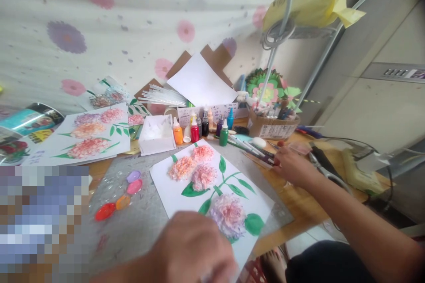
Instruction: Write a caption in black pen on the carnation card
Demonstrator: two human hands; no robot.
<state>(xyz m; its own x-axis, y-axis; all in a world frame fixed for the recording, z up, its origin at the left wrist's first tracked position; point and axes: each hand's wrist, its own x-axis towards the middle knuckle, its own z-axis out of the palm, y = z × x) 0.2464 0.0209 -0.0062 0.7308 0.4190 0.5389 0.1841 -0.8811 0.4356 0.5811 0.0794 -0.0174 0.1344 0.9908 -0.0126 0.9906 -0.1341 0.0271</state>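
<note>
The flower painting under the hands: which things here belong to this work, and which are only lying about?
In use:
- flower painting, left hand on its near edge
- brushes, right hand reaching them
- paint bottles
- paint blobs

Lying about:
- finished painting
- paper flower
- cardboard box
- white tray

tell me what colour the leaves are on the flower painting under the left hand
Green leaves on the flower painting, clearest in the head view.
</note>
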